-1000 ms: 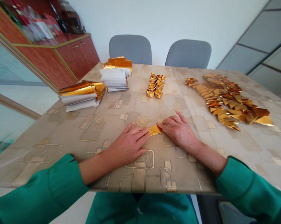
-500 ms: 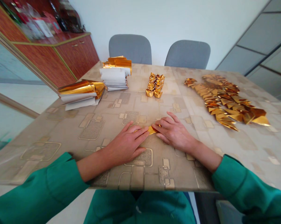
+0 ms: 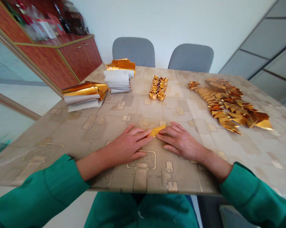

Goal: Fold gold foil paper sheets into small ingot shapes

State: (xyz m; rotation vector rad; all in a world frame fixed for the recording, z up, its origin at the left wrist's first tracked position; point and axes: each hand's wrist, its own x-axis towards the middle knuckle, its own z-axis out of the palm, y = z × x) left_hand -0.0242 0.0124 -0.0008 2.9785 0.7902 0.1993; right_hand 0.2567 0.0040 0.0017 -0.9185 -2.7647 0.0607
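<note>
A small folded strip of gold foil paper (image 3: pixel 157 130) lies on the table between my hands. My left hand (image 3: pixel 130 144) rests flat, its stretched fingertips pressing on the strip's left end and covering it. My right hand (image 3: pixel 178 141) touches the right end with its fingertips, fingers stretched and thumb apart. Beyond the hands stands a double row of folded gold foil pieces (image 3: pixel 158 88). Over to the right, many folded gold foil pieces (image 3: pixel 228 103) lie overlapped in a spread pile.
Two stacks of gold-and-white paper sheets, a near one (image 3: pixel 84 95) and a far one (image 3: pixel 119 77), sit at the back left of the patterned table (image 3: pixel 114 126). Grey chairs (image 3: pixel 133 52) stand behind it. A reddish wooden cabinet (image 3: pixel 78 57) is at the left.
My right hand has slid slightly right and down along the strip, uncovering more of the gold foil. My left hand has stayed nearly in place.
</note>
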